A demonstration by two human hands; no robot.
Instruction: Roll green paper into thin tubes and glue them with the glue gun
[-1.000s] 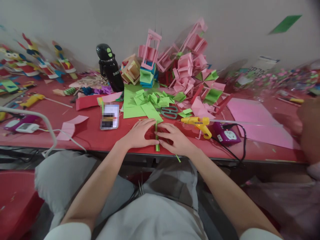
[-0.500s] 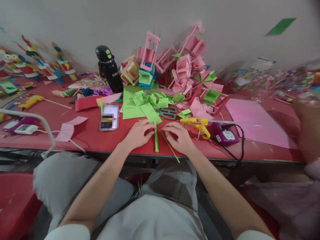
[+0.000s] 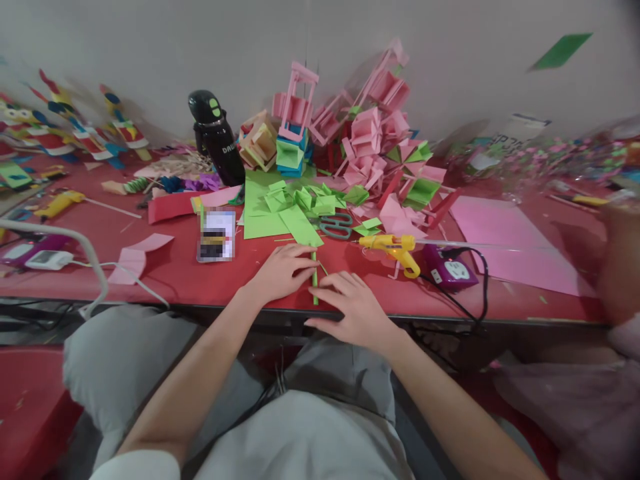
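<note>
A narrow folded green paper strip (image 3: 315, 279) lies on the red table (image 3: 175, 267) near its front edge. My left hand (image 3: 283, 270) rests flat on the table, fingers stretched out and pressing the strip from the left. My right hand (image 3: 353, 310) lies flat at the table's front edge, fingers spread and touching the strip's near end from the right. Just behind the strip are flat green paper sheets (image 3: 280, 217) and small folded green pieces.
Grey-handled scissors (image 3: 337, 225), a yellow glue gun (image 3: 395, 248) and a purple power socket (image 3: 453, 267) with a black cable sit right of my hands. A phone (image 3: 216, 235), a black bottle (image 3: 215, 137), a pile of pink paper lanterns (image 3: 370, 133) and a pink sheet (image 3: 505, 237) lie around. Another person's arm (image 3: 617, 253) shows at the right.
My right hand has slid back toward me to the table's front edge and flattened out. The thin green sliver that lay beside it is now covered. My left hand stays on the strip.
</note>
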